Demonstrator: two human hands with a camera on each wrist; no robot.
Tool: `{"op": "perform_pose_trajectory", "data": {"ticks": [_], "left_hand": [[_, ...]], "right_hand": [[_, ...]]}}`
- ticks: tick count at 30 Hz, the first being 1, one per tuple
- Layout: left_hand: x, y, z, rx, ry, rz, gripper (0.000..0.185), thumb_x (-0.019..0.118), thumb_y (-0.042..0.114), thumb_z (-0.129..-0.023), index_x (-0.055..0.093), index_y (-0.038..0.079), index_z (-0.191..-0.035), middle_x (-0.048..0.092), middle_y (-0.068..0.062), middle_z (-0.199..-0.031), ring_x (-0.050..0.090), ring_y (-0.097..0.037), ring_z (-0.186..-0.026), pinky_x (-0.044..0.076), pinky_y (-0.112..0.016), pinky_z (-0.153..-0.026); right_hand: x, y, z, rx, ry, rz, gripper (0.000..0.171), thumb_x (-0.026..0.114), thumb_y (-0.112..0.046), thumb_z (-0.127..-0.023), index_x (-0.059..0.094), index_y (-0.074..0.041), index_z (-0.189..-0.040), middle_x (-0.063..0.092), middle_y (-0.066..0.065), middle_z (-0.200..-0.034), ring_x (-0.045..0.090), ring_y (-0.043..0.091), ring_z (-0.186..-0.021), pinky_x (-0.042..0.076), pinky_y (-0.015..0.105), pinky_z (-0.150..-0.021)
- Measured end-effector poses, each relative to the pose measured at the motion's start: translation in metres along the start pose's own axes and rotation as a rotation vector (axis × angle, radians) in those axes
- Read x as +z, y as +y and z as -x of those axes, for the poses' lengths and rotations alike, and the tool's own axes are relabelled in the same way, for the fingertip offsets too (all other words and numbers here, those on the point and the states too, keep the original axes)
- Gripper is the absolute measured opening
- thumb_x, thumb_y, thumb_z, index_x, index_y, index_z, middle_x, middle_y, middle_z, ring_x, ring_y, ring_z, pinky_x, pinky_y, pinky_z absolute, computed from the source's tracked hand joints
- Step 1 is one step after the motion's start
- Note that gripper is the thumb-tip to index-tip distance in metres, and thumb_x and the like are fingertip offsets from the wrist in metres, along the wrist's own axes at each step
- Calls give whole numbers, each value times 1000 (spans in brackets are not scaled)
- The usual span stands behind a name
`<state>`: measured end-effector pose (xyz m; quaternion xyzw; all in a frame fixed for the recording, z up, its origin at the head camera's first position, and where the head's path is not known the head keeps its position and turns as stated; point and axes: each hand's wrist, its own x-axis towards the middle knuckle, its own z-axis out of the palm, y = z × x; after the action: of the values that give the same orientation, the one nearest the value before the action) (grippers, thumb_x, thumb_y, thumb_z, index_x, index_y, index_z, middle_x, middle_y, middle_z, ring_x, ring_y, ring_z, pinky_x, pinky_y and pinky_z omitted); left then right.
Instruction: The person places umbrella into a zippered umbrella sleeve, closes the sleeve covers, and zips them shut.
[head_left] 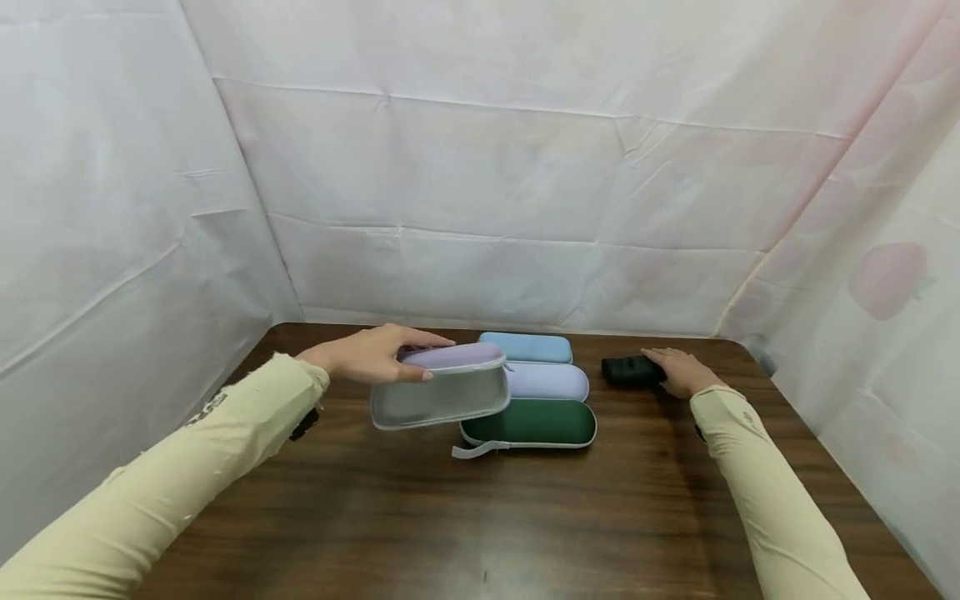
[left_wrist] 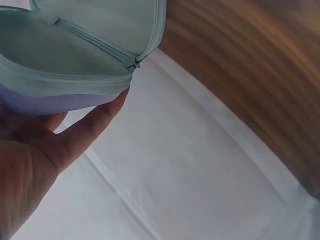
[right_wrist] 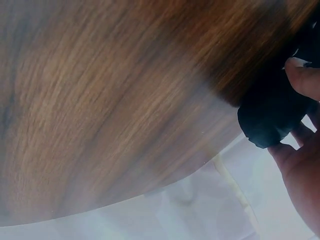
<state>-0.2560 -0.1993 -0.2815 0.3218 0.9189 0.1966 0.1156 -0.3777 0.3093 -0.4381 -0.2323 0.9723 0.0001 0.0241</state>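
Observation:
My left hand [head_left: 367,354] holds a purple zippered hard case [head_left: 459,357], raised and tilted over the table. Its lid is unzipped, and the grey lining faces me; in the left wrist view the part of the case's interior [left_wrist: 60,47] that shows holds nothing. Fingers and thumb grip the purple shell from the left. On the right, my right hand [head_left: 686,373] grips a dark, soft-looking black item [head_left: 626,371] lying on the table. The right wrist view shows only the rounded end of this black item [right_wrist: 272,115], so its kind is unclear.
Just right of the raised case, three closed zip cases lie in a column: light blue [head_left: 525,346] at the back, lavender [head_left: 551,382], then dark green [head_left: 536,423] with a grey strap. White sheeting [head_left: 480,183] encloses the brown wooden table [head_left: 450,517] at back and sides.

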Motion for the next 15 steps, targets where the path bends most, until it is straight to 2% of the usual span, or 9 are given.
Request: {"op": "perform_pose_trajectory", "data": {"ticks": [5,10,13,15], "left_hand": [[18,20,-10,13,-37,29,55,61,43,-90,47,29,-142,57,0,-126,56,-14,-98,48,-35,-76],[42,34,-23,39,-96,29,54,59,45,-91,47,32,-142,49,2,-139,51,-12,-113,44,-36,-88],[57,41,-32,49,-130,41,53,60,44,-91,47,33,-141,48,4,-139,49,-11,-116,43,-37,-90],[67,45,-37,66,-148,43,53,60,43,-90,49,33,-140,51,6,-135,51,-10,-112,43,-37,-90]], "right_hand": [[-2,-1,0,0,2,19,66,70,1,-82,39,7,-140,40,35,-136,38,54,-120,33,66,-92],[-2,-2,0,-2,2,18,66,70,1,-82,39,7,-140,39,35,-137,38,54,-120,33,65,-93],[-2,-4,1,0,9,9,67,70,1,-83,38,7,-141,39,34,-137,38,53,-121,32,66,-94],[-2,-5,2,-4,17,5,67,70,2,-82,38,6,-141,39,34,-137,38,53,-121,32,66,-94]]}}
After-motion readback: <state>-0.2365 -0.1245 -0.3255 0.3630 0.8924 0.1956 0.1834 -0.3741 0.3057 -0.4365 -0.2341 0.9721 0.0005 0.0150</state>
